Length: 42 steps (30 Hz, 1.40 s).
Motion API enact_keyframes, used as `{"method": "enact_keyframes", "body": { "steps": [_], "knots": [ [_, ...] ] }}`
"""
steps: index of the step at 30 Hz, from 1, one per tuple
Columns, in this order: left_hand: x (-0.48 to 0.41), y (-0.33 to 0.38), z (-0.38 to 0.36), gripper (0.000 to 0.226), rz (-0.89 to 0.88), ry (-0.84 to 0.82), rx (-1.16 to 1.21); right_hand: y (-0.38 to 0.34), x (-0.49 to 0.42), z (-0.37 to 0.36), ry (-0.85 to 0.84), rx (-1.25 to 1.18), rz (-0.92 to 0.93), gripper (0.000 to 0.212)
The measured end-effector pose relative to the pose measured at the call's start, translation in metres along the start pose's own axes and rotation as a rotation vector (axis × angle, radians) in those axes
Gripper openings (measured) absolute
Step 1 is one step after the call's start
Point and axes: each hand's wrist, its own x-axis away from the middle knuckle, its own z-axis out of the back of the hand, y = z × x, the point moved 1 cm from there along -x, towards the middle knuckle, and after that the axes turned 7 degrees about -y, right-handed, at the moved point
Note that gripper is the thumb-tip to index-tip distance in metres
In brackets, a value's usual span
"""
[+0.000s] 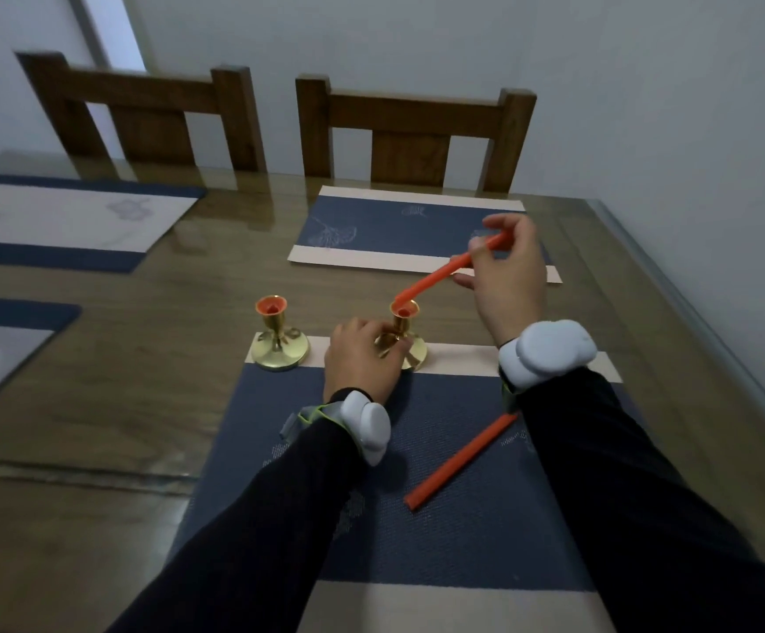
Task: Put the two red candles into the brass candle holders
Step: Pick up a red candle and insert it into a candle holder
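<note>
Two brass candle holders stand at the far edge of the near blue placemat. My left hand grips the stem of the right holder. My right hand holds a red candle tilted, its lower end at the rim of that holder's cup. The left holder stands alone, with red wax in its cup. A second red candle lies flat on the placemat, between my forearms.
The wooden table has a glass top. Another blue placemat lies beyond the holders, and more mats lie at the left. Two wooden chairs stand at the far side against a white wall.
</note>
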Motion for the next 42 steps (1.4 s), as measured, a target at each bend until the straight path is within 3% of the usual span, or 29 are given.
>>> {"method": "enact_keyframes", "body": {
  "steps": [9, 14, 18, 29, 34, 42],
  "knots": [
    [0.000, -0.001, 0.000, 0.026, -0.012, 0.009, 0.019, -0.009, 0.005, -0.007, -0.025, 0.260, 0.139, 0.025],
    [0.000, -0.001, 0.000, 0.026, -0.012, 0.004, 0.016, -0.020, 0.012, -0.015, -0.142, 0.432, 0.354, 0.027],
    [0.000, -0.001, 0.000, 0.026, -0.015, 0.002, 0.016, -0.022, 0.018, -0.020, -0.253, 0.486, 0.451, 0.013],
    [-0.001, -0.001, -0.001, 0.025, -0.008, 0.002, 0.037, -0.017, 0.017, -0.024, -0.394, 0.346, 0.200, 0.042],
    [-0.001, -0.001, 0.000, 0.026, -0.015, -0.003, 0.033, -0.010, 0.016, -0.025, -0.441, 0.423, 0.181, 0.024],
    [0.000, -0.001, 0.000, 0.026, -0.024, -0.003, 0.038, -0.009, 0.012, -0.027, -0.510, 0.445, 0.170, 0.022]
  ]
}}
